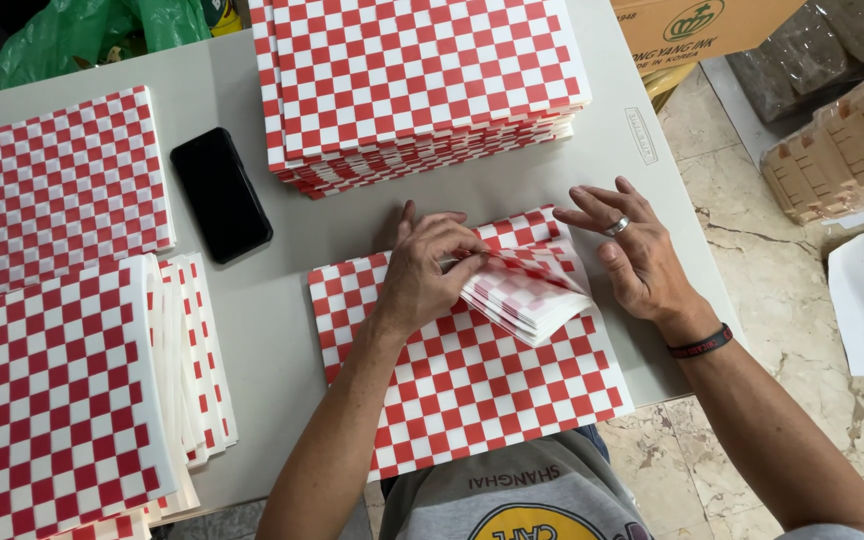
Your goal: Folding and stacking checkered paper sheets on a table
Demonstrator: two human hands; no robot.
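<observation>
At the desk's (282,290) near edge, the left hand (422,275) pinches folded-up corners of checkered sheets (472,380) (red-and-white), the right hand (637,250) resting open-fingered beside them.

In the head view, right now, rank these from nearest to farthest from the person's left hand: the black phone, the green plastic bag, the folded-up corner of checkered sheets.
1. Folded-up corner of checkered sheets: pinched under the left hand.
2. Black phone: on the table, to the hand's left.
3. Green plastic bag: beyond the table's far left corner.
</observation>
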